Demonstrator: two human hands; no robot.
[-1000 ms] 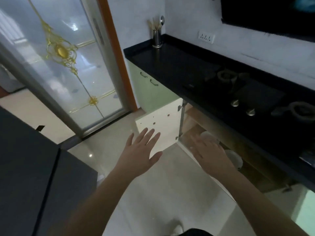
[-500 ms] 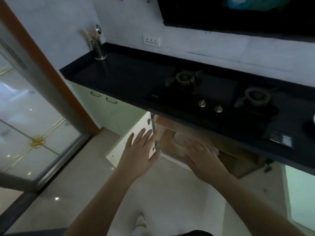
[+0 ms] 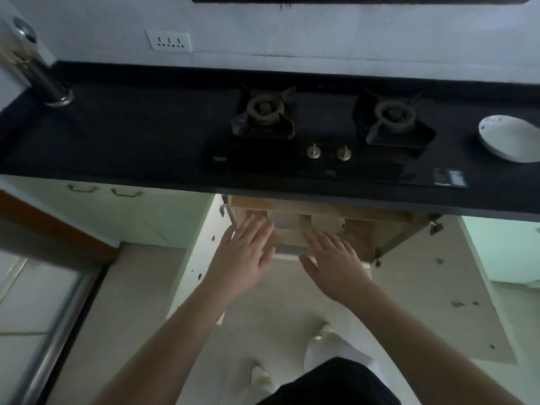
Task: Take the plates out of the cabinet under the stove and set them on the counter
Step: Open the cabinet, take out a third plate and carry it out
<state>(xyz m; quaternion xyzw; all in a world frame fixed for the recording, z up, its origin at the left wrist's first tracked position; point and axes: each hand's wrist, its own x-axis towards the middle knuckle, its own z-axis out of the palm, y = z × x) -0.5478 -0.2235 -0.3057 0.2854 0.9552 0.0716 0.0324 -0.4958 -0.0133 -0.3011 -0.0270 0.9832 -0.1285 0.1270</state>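
The cabinet under the stove [image 3: 362,238] stands open, both doors swung out. On its wooden shelf lie two pale plates, one on the left [image 3: 283,220] and one on the right [image 3: 327,223], partly hidden by the counter edge. My left hand [image 3: 244,252] and my right hand [image 3: 336,260] reach side by side toward the shelf, fingers straight, holding nothing and just short of the plates. A white plate [image 3: 508,141] rests on the black counter [image 3: 117,135] at the far right.
A two-burner gas stove [image 3: 321,130] with two knobs sits in the counter. A steel utensil holder [image 3: 41,77] stands at the counter's left end. The left door [image 3: 198,258] and right door [image 3: 432,287] flank my arms. A glass sliding door [image 3: 35,311] is at left.
My view has turned right and now faces the stove squarely. Both hands have moved forward to the open cabinet's front edge. The plate on the counter's right end came into view.
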